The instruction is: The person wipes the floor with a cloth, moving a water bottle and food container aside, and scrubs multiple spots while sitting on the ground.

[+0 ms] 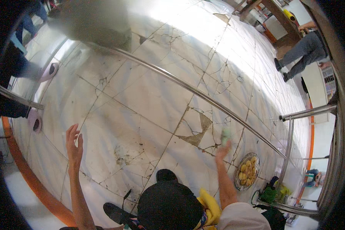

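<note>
My left hand (74, 141) is raised over the tiled floor (138, 95) at the left, fingers apart and holding nothing. At the right, my right hand (223, 150) is blurred and holds a small pale green object (226, 135), too blurred to identify. A long metal tube (189, 87) crosses the view beyond both hands. To the right of my right forearm is an oval patterned plate (238, 184) with several round yellow pieces of food (247, 172). Broken tile with a bare patch (193, 140) shows left of my right hand.
A rounded black form (169, 202) and yellow cloth (210, 205) fill the bottom middle. Metal frame tubing (289, 138) stands at the right. A person's legs (300, 54) show upper right; another person's pink shoes (49, 72) are at the left. A dark blur (95, 26) covers the upper left.
</note>
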The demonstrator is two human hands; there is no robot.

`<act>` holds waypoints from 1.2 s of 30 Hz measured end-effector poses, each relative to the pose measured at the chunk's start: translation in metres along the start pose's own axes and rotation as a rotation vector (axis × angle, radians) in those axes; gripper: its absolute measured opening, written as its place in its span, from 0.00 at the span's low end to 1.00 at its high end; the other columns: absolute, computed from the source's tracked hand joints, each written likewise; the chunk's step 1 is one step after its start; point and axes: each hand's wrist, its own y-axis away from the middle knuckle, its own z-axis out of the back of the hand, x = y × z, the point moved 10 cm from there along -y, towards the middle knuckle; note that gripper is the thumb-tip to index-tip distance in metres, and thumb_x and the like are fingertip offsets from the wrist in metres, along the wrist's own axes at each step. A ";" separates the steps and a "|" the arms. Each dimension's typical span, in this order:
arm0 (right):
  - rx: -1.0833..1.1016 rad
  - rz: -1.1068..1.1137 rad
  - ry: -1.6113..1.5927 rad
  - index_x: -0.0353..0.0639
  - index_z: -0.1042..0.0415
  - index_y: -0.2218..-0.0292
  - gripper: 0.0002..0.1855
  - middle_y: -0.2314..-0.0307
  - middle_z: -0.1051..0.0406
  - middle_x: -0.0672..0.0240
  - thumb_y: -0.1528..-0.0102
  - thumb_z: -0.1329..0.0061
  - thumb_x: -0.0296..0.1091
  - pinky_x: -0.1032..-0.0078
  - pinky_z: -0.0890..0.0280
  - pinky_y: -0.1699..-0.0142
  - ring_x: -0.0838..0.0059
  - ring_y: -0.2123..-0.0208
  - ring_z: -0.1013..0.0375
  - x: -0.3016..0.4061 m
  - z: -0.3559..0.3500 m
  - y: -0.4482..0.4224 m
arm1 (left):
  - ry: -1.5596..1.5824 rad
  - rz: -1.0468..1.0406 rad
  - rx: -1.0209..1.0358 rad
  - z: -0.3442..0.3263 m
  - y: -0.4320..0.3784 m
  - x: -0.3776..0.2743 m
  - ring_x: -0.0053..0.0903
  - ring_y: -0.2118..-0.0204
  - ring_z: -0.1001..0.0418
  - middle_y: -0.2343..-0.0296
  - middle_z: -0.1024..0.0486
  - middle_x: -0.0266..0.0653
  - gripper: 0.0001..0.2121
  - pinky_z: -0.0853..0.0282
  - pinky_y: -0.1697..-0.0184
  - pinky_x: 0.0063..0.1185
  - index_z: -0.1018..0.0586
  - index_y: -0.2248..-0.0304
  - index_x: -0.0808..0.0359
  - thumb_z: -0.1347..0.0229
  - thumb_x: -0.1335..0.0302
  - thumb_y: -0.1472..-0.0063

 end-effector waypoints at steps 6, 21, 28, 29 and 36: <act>0.673 0.400 -0.225 0.37 0.55 0.45 0.33 0.44 0.64 0.53 0.55 0.70 0.19 0.66 0.68 0.40 0.58 0.42 0.67 0.331 -0.164 0.121 | -0.001 0.000 0.058 -0.019 0.009 0.012 0.29 0.57 0.35 0.56 0.38 0.41 0.20 0.36 0.59 0.23 0.35 0.54 0.60 0.53 0.84 0.47; 0.013 0.306 -0.355 0.35 0.43 0.51 0.24 0.55 0.41 0.54 0.49 0.60 0.34 0.67 0.54 0.45 0.59 0.50 0.45 0.110 -0.153 -0.191 | -0.540 0.252 0.240 -0.052 0.050 0.126 0.41 0.54 0.38 0.54 0.40 0.51 0.25 0.43 0.54 0.33 0.34 0.57 0.67 0.44 0.62 0.53; 0.533 0.668 -0.226 0.41 0.43 0.50 0.31 0.48 0.50 0.53 0.59 0.68 0.16 0.69 0.64 0.41 0.62 0.44 0.53 0.364 -0.316 -0.066 | -0.604 0.156 0.200 -0.045 0.050 0.116 0.43 0.57 0.36 0.56 0.39 0.51 0.25 0.39 0.58 0.33 0.32 0.59 0.68 0.42 0.63 0.55; 0.580 0.735 -0.392 0.43 0.43 0.49 0.32 0.47 0.51 0.54 0.58 0.69 0.16 0.69 0.67 0.40 0.62 0.43 0.57 0.375 -0.310 -0.034 | -0.598 0.155 0.202 -0.049 0.045 0.113 0.44 0.58 0.36 0.56 0.39 0.52 0.25 0.39 0.58 0.32 0.32 0.59 0.68 0.42 0.63 0.55; 1.012 0.736 -0.424 0.46 0.45 0.48 0.30 0.46 0.52 0.59 0.54 0.70 0.16 0.67 0.64 0.41 0.64 0.43 0.56 0.419 -0.233 0.092 | -0.573 0.211 0.248 -0.043 0.037 0.120 0.44 0.58 0.36 0.56 0.39 0.53 0.25 0.39 0.58 0.32 0.33 0.58 0.67 0.43 0.63 0.54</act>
